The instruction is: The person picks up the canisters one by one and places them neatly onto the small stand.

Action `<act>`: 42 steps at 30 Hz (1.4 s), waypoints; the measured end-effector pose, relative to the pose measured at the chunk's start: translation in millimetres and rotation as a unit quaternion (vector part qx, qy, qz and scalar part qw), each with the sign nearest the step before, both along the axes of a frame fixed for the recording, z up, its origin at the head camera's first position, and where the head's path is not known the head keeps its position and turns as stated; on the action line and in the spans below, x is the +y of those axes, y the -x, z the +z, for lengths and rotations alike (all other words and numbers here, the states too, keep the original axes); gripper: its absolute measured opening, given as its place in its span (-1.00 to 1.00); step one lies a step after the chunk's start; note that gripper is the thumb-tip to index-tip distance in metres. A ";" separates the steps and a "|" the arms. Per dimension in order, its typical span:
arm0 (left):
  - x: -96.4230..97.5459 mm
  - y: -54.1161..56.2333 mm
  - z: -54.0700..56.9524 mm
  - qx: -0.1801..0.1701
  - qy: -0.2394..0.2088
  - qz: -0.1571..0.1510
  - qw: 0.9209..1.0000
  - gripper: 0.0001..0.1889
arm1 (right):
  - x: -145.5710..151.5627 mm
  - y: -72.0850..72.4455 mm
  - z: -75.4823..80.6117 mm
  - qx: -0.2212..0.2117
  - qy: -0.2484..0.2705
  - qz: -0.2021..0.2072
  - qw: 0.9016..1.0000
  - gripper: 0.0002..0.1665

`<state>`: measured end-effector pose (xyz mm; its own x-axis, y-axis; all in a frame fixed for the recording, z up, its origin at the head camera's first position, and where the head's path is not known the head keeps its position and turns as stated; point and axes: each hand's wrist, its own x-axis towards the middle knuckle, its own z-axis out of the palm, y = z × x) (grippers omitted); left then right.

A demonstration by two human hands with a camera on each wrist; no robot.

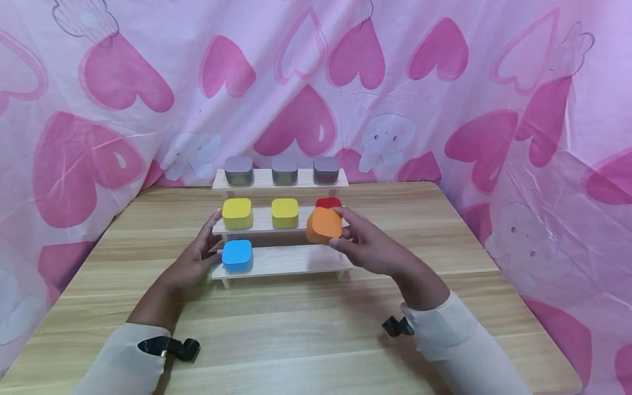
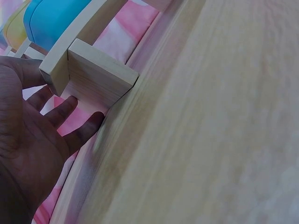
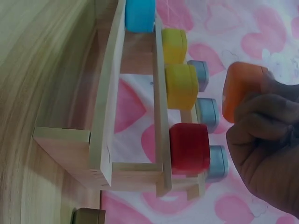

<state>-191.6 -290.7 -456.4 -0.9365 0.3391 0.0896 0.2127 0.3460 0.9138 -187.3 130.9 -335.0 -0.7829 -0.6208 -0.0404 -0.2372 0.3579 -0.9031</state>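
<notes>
My right hand holds an orange rounded-square box between thumb and fingers, raised in front of the right end of a three-tier wooden shelf. Behind it, a red box stands on the middle tier, partly hidden. My left hand is at the shelf's left end; in the left wrist view its fingers are spread beside the wood and the thumb side meets the tier's end. Nearest to it are a blue box on the bottom tier and a yellow box above.
Another yellow box sits mid-shelf. Three grey boxes line the top tier. A small dark brown object stands on the table past the shelf's end. Pink heart-patterned cloth hangs behind the wooden table.
</notes>
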 end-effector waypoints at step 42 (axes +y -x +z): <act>1.2 2.0 -1.2 -0.011 0.001 0.002 1.000 0.15 | -67.4 19.6 -50.6 -0.179 -0.109 -0.002 0.978 -0.27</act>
